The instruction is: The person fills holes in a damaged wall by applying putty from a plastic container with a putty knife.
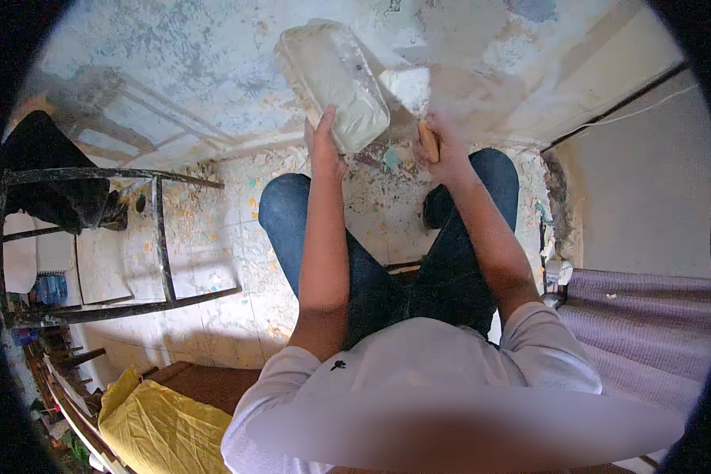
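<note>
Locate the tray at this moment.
In the head view, the tray is at the upper middle, in front of the wall; the left hand holds its lower end, and the scraper is just to its right.

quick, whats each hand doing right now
Left hand: closed on the near end of a pale tub.
Right hand: closed, holding a wooden-handled scraper.

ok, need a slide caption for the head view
Left hand holds a pale tub, right hand a tan-handled scraper, before a patchy wall.
</note>
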Demonstrator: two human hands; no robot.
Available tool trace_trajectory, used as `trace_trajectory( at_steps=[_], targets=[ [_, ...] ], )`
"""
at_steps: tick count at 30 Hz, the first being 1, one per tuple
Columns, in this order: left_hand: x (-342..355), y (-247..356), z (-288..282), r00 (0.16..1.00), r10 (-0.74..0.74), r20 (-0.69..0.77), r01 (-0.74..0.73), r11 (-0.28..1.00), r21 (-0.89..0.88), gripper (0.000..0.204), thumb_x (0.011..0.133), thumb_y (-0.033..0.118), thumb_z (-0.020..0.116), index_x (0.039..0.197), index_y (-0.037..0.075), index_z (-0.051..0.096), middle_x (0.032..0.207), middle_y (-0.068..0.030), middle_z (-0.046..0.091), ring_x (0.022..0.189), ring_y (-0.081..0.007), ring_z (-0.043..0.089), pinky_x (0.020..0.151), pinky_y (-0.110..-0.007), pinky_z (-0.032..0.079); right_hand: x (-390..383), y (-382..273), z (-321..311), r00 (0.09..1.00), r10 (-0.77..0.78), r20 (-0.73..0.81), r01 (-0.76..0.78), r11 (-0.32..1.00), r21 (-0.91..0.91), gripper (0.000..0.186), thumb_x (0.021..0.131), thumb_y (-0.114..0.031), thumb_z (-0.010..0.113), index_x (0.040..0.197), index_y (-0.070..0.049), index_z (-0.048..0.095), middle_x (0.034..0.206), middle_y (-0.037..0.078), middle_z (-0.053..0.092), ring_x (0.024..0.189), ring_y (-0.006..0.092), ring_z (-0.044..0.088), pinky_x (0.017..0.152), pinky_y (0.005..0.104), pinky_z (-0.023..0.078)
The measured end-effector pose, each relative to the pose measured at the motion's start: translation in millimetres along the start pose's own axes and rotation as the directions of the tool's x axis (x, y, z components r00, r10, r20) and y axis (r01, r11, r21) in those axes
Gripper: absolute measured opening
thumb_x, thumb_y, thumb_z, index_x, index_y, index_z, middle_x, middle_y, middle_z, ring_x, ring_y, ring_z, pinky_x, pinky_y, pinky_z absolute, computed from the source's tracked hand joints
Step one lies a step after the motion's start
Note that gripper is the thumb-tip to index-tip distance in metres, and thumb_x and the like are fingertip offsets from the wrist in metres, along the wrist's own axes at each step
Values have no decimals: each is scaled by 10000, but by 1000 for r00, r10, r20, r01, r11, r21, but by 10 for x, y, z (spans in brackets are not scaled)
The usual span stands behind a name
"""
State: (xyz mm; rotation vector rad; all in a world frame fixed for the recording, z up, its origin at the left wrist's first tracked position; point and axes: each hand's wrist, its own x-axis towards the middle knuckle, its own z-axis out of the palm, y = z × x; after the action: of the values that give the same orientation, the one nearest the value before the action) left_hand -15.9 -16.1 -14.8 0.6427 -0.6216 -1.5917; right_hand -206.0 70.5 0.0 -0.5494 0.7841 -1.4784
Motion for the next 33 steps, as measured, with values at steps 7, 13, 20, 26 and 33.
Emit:
trace_trajectory(
  at_steps=[7,13,20,26,33],
  targets=[
    [-33,226,-59,986,125,-110,-138,984,-117,625,863,146,610,1395,29,302,1277,-158,479,1128,-286,540,916,-418,493,854,157,327,827,-552,-110,458,774,-438,397,876,-92,494,1244,-89,345,971,96,551,722,168,561,612,322,497],
    [-30,326,-192,916,224,-332,-255,965,-54,651,875,294,595,1408,75,291,1335,-145,454,1208,-323,489,955,-494,454,1617,444,485,372,-926,65,521,150,-840,413,854,-41,487,1263,-4,441,1104,206,509,1012,364,526,870,410,428],
    [-51,412,-237,897,238,-372,-319,932,-172,652,881,206,584,1422,53,254,1336,-165,430,1188,-304,491,969,-460,450,2118,516,629,411,-910,57,423,135,-896,408,880,-49,475,1268,33,376,1236,287,439,1152,411,448,989,441,352],
    [-121,382,-230,916,230,-330,-312,923,-224,639,879,229,570,1410,48,264,1340,-171,417,1201,-312,479,981,-464,441,2514,746,825,471,-880,-66,372,266,-889,395,871,-45,463,1248,39,379,1172,299,459,1117,463,444,960,521,350],
    [-108,356,-141,922,214,-322,-289,934,-209,654,866,227,581,1414,72,259,1340,-169,414,1203,-326,475,976,-477,443,2573,1102,706,512,-858,-35,211,165,-964,394,883,-101,499,1256,-22,396,1151,246,501,956,435,560,825,519,438]
  ],
)
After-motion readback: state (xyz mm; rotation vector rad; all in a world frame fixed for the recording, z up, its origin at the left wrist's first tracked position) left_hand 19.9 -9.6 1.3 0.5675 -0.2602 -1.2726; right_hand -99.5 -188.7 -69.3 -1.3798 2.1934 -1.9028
